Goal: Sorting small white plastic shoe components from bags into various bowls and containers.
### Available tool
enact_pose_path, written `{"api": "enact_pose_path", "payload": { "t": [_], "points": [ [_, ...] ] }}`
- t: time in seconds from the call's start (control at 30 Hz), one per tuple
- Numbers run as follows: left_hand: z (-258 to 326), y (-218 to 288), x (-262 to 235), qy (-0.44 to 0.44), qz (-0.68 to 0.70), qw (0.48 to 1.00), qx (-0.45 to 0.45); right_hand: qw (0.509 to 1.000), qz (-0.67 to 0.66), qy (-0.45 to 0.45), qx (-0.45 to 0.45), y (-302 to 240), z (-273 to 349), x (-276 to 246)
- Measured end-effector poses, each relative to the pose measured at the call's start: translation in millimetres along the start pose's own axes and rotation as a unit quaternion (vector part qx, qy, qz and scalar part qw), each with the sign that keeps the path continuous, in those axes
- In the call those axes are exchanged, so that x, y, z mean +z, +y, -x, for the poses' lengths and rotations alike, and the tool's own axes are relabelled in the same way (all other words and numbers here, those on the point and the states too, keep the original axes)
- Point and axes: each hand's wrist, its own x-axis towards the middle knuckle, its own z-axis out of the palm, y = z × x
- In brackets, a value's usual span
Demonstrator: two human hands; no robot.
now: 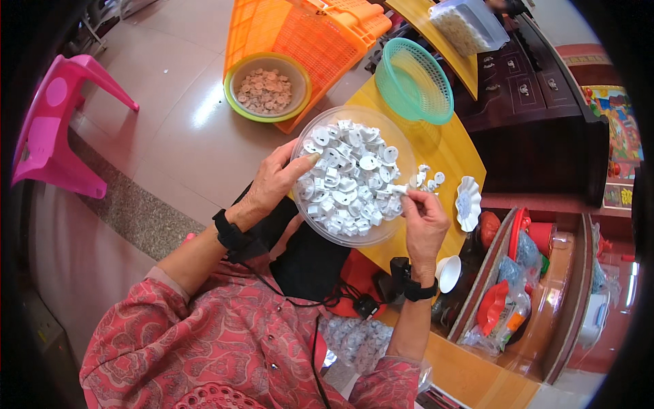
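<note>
One small white plastic piece (pixel 398 189) sits pinched in the closed grip of the right hand (pixel 424 221), at the right rim of the clear bowl (pixel 402 143) in mid-frame. Too many like white pieces (pixel 347 180) to count fill that bowl; a few more lie loose (pixel 428 178) on the yellow worktop (pixel 449 146) beside it. The left hand (pixel 272 184) clasps the bowl's left rim, thumb over the edge. Upward stand one green basket (pixel 413 80), one orange crate (pixel 300 34) and one yellow-green bowl of tan bits (pixel 266 87). A clear lidded box (pixel 469 24) sits at the upper right.
</note>
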Motion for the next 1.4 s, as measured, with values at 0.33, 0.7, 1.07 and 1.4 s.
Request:
{"api": "enact_pose_path", "payload": {
  "t": [0.33, 0.7, 1.07, 1.4],
  "points": [
    [3, 10, -1, -0.004, -0.178, 0.984, 0.001, 0.943, -0.18, 0.161, 0.228, 90, 7, -15],
    [17, 9, -1, 0.014, -0.168, 0.985, -0.035, 0.903, -0.165, 0.178, 0.354, 144, 12, -2],
    [29, 0, 0, 0.04, 0.015, 0.99, -0.132, 0.913, -0.194, 0.191, 0.303, 66, 58, -32],
    [19, 25, 5, 0.046, 0.15, 0.978, -0.136, 0.891, -0.317, 0.118, 0.304, -3, 68, -32]
  ]
}}
